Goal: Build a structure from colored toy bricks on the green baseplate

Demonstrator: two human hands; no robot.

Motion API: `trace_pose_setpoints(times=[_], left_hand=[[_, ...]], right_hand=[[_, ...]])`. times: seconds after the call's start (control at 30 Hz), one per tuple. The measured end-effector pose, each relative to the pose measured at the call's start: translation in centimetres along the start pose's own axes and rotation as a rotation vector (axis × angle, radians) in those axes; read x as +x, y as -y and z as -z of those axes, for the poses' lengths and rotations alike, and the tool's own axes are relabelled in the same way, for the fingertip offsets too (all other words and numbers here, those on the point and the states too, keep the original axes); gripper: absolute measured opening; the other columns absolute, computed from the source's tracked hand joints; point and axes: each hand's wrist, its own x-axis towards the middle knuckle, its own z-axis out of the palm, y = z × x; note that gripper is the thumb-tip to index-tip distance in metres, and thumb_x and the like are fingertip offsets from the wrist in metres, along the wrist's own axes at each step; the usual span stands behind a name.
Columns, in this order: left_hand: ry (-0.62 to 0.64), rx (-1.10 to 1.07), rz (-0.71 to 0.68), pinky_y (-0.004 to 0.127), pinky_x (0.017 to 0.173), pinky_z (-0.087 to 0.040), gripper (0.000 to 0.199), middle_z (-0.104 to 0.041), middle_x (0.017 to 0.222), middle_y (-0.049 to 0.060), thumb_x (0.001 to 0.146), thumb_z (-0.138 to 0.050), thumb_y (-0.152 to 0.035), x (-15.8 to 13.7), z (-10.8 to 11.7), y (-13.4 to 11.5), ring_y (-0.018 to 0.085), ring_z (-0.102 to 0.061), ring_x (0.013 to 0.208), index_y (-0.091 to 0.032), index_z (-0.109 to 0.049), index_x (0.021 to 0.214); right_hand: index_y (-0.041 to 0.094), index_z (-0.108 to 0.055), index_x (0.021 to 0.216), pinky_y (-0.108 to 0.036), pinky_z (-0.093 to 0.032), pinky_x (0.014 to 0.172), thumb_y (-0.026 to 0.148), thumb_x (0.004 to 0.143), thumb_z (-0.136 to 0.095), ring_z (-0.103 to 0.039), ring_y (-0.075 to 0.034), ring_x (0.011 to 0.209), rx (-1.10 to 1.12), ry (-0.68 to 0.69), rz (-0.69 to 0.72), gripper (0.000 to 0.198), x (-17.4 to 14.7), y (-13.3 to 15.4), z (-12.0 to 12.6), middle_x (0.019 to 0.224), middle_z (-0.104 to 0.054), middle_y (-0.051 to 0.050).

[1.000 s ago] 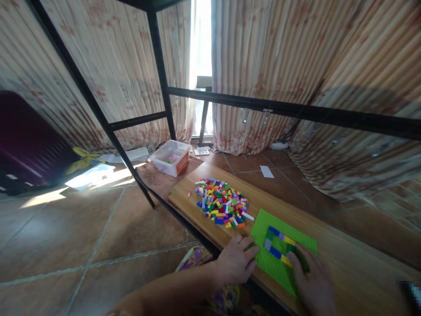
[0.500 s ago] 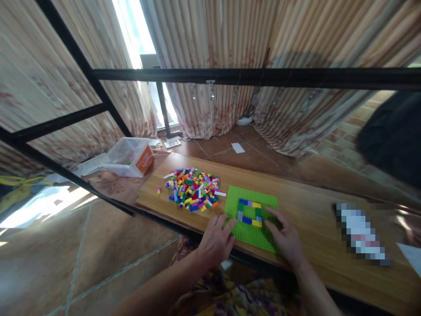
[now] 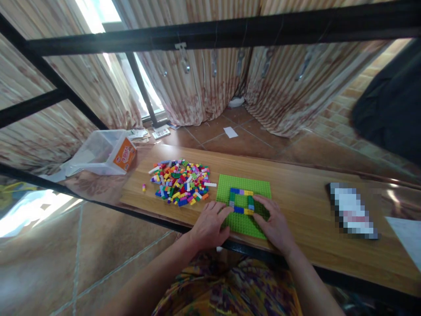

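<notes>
A green studded baseplate [image 3: 243,228] lies on the wooden board, bearing a square ring of building bricks [image 3: 239,210] in blue, yellow, green, grey and lilac. My left hand [image 3: 210,224] rests at the plate's left edge, index fingertip at the ring's lower left corner and thumb apart below it. On the other side, my right hand [image 3: 274,224] is at the ring's right side, with thumb and index finger spread and their tips at or close to the bricks. Neither hand shows anything held. Left of the plate is a pile of loose mixed bricks [image 3: 184,182].
A wooden board [image 3: 299,197] forms the work surface. A clear plastic bin [image 3: 108,151] with an orange label stands beyond its left end. A blurred-out dark-edged object [image 3: 351,213] and a white paper [image 3: 406,237] lie right. A black metal rail [image 3: 223,33] crosses in front.
My right hand has closed in on the ring's right side, and my left index finger has come to its lower left corner. The view has tilted down slightly.
</notes>
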Motion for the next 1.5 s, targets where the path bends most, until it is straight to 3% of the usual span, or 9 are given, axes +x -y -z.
trace_pose_setpoints(times=[0.13,0.27,0.47,0.87,1.03,1.27,1.5], left_hand=[[-0.028,-0.029,-0.019,0.042,0.093,-0.041,0.034,-0.061,0.114,0.009,0.086,-0.058,-0.031,0.8,-0.3,0.8,0.025,-0.052,0.104,-0.019,-0.057,0.119],[-0.088,-0.047,0.002,0.036,0.084,-0.042,0.019,-0.064,0.103,0.008,0.093,-0.049,-0.024,1.6,-1.1,1.1,0.021,-0.055,0.095,-0.019,-0.062,0.105],[-0.156,-0.052,0.023,0.032,0.075,-0.042,0.021,-0.065,0.091,0.006,0.097,-0.043,-0.021,2.2,-1.8,1.1,0.018,-0.056,0.086,-0.019,-0.064,0.095],[-0.182,-0.07,0.005,0.033,0.08,-0.044,0.019,-0.066,0.097,0.006,0.095,-0.045,-0.019,1.8,-2.0,1.3,0.019,-0.058,0.089,-0.019,-0.063,0.102],[-0.171,-0.071,0.003,0.035,0.082,-0.045,0.02,-0.065,0.096,0.007,0.094,-0.046,-0.021,1.6,-2.0,1.3,0.019,-0.058,0.091,-0.019,-0.064,0.103],[-0.174,-0.062,-0.001,0.035,0.082,-0.045,0.02,-0.065,0.095,0.006,0.094,-0.046,-0.021,1.5,-2.1,1.4,0.02,-0.058,0.092,-0.019,-0.064,0.104],[-0.175,-0.064,0.0,0.034,0.081,-0.044,0.02,-0.065,0.095,0.006,0.096,-0.045,-0.022,1.5,-2.0,1.4,0.019,-0.058,0.091,-0.019,-0.063,0.104]], right_hand=[[0.024,-0.06,0.125,-0.05,-0.039,0.106,0.03,0.081,-0.06,-0.053,-0.025,0.121,0.024,-0.011,-0.013,0.044,0.1,0.4,0.0,0.128,-0.062,-0.008],[0.025,-0.061,0.123,-0.051,-0.039,0.106,0.029,0.081,-0.06,-0.054,-0.026,0.12,0.03,-0.013,-0.01,0.042,0.3,0.6,0.1,0.126,-0.063,-0.008],[0.026,-0.06,0.124,-0.052,-0.038,0.106,0.028,0.082,-0.059,-0.053,-0.026,0.121,0.011,0.011,0.009,0.042,0.2,0.6,0.2,0.129,-0.061,-0.008],[0.025,-0.066,0.114,-0.052,-0.042,0.103,0.031,0.085,-0.057,-0.057,-0.027,0.116,-0.071,-0.06,0.067,0.032,-0.3,1.0,-0.1,0.124,-0.064,-0.009],[0.027,-0.071,0.098,-0.047,-0.049,0.095,0.034,0.086,-0.059,-0.061,-0.024,0.107,-0.057,-0.117,0.137,0.019,-0.9,1.1,-0.5,0.123,-0.063,-0.008],[0.03,-0.072,0.109,-0.05,-0.047,0.093,0.042,0.087,-0.06,-0.058,-0.027,0.109,-0.291,0.009,0.227,0.027,-0.8,0.8,-1.1,0.131,-0.058,-0.008],[0.029,-0.074,0.096,-0.05,-0.046,0.093,0.046,0.088,-0.058,-0.057,-0.027,0.107,-0.26,-0.002,0.166,0.024,-0.4,0.7,-1.3,0.13,-0.058,-0.007]])
